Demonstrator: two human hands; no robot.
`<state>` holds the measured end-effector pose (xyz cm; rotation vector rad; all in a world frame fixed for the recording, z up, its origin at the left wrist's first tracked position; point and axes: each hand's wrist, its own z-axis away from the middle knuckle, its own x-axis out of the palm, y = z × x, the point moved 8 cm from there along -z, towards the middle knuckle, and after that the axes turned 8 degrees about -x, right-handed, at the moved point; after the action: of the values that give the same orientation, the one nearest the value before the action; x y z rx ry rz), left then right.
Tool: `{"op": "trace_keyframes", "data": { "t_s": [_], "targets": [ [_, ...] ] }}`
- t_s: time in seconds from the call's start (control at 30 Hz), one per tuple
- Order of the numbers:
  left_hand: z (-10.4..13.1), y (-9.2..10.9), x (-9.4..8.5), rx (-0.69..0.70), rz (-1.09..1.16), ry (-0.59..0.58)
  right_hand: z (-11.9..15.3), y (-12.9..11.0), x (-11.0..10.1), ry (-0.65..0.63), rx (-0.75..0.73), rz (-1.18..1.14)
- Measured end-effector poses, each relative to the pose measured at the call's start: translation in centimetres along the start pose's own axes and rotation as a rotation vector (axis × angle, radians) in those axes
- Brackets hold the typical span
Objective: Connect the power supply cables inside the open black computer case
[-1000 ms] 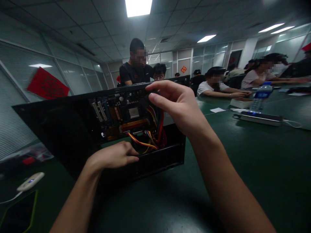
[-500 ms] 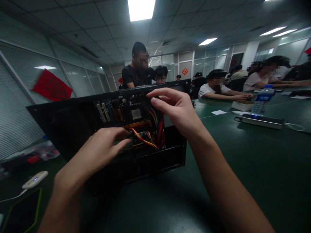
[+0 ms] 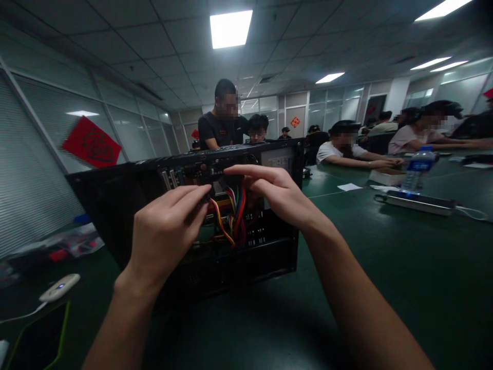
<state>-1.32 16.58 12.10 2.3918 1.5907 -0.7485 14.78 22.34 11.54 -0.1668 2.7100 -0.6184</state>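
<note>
An open black computer case (image 3: 250, 261) stands on the green table (image 3: 370, 257) in front of the person, its open side facing them. Inside, a circuit board shows pale slots (image 3: 169, 179) near its left end, and a bundle of coloured cables (image 3: 239, 218) hangs at the middle. The left hand (image 3: 165, 223) has its thumb and fingertips pinched together on the end of some yellow-and-red wires (image 3: 219, 221); the plug there is hidden by the fingers. The right hand (image 3: 281, 192) reaches in from the other side, index finger stretched out over the board and the rest curled beside the cables, and I cannot tell whether they grip anything. Left of the case lie a plastic bag (image 3: 79, 242), a small white device (image 3: 59, 288) and a green-edged phone (image 3: 40, 336). To the right are a sheet of white paper (image 3: 349, 187), a shallow box (image 3: 386, 176) and a water bottle (image 3: 418, 169) just behind a dark slab-shaped device (image 3: 419, 203). Beyond the case stands a person in a dark shirt (image 3: 219, 129)
</note>
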Motion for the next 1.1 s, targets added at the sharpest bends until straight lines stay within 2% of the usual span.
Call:
{"op": "trace_keyframes", "data": {
  "t_s": [0.13, 0.33, 0.57, 0.73, 0.83, 0.9, 1.0, 1.1],
  "targets": [
    [0.0, 0.4, -0.6, 0.01, 0.043, 0.091, 0.1, -1.3, 1.4, -0.117, -0.137, 0.061],
    [0.0, 0.2, 0.0, -0.033, 0.103, 0.081, -0.1, -1.9, 2.4, -0.074, -0.326, 0.353],
    [0.2, 0.2, 1.0, 0.019, 0.114, 0.077, 0.2, -1.2, 2.5, -0.019, -0.377, 0.446],
    [0.4, -0.3, 2.4, 0.056, -0.009, 0.033, 0.5, 0.0, 3.3, 0.007, -0.385, 0.785],
    [0.5, -1.3, 3.8, 0.033, -0.074, -0.037, 0.8, 1.2, 4.6, 0.022, -0.41, 0.944],
    [0.6, -2.1, 5.1, -0.005, -0.113, -0.115, 1.0, 2.7, 5.8, -0.023, -0.371, 1.005],
    [1.2, -3.5, 8.2, -0.088, -0.161, -0.326, 1.4, 6.1, 7.4, -0.197, -0.204, 1.039],
    [2.6, -4.4, 11.8, -0.115, -0.125, -0.548, 2.5, 10.2, 8.5, -0.405, 0.029, 0.978]
  ]
}}
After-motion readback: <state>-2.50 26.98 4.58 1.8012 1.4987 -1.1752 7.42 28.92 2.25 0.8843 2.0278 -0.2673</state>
